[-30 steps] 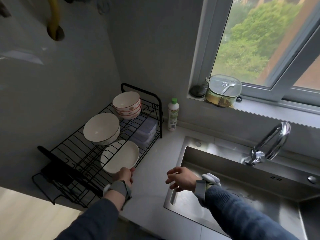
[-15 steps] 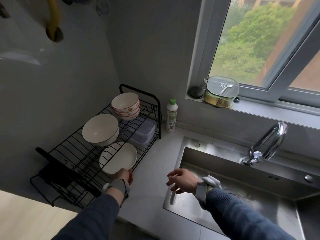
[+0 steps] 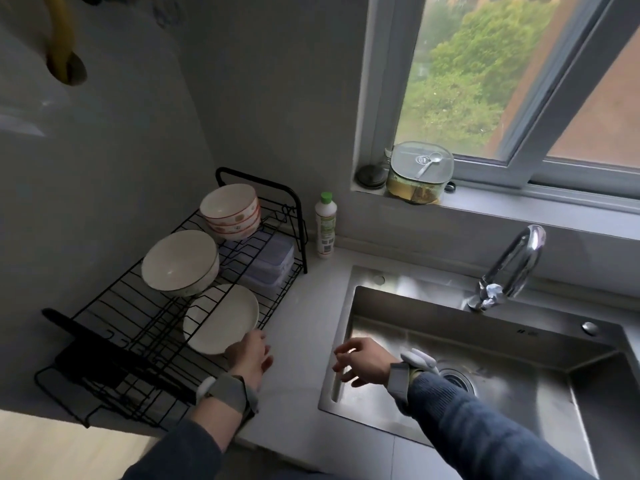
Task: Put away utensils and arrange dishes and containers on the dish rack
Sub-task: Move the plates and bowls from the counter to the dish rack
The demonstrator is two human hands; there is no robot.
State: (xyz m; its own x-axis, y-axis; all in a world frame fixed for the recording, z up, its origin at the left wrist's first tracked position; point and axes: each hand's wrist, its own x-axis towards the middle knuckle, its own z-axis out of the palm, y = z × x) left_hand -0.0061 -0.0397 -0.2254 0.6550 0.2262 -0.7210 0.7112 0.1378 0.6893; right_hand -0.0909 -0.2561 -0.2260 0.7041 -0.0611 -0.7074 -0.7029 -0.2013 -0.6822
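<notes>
The dish rack (image 3: 166, 327), a black wire frame, stands on the pale counter (image 3: 304, 341) against the wall, at about nine o'clock from the sink (image 3: 485, 358).

Head view: the rack carries bowls in three spots. At its far end, toward one o'clock along the rack, sits a stack of patterned bowls (image 3: 230, 211) with red-trimmed sides; three rims seem to show, though the exact count is hard to tell. In the middle is one plain white bowl (image 3: 180, 263), tilted, its mouth facing up and toward the camera. At the near end, toward seven o'clock from that bowl, one more white bowl (image 3: 221, 318) leans among the wires. Two clear lidded plastic containers (image 3: 265, 261) sit stacked on the rack's lower level under the patterned bowls; what they hold cannot be told. A dark flat tray-like piece (image 3: 93, 355) lies at the near end of the rack.

The left hand (image 3: 251, 355) touches the near rim of the leaning white bowl, fingers curled at its edge. The right hand (image 3: 363, 362) hangs over the sink's left rim, fingers loosely apart and holding nothing. Both wrists wear grey bands.

One white bottle with a green cap (image 3: 325, 225) stands upright on the counter just beside the rack, at three o'clock from the patterned bowls. On the windowsill (image 3: 519, 206) one lidded clear tub (image 3: 419, 173) holds something yellowish, with one small spoon (image 3: 427, 162) lying on its lid. One chrome faucet (image 3: 512, 268) arches over the sink.
</notes>
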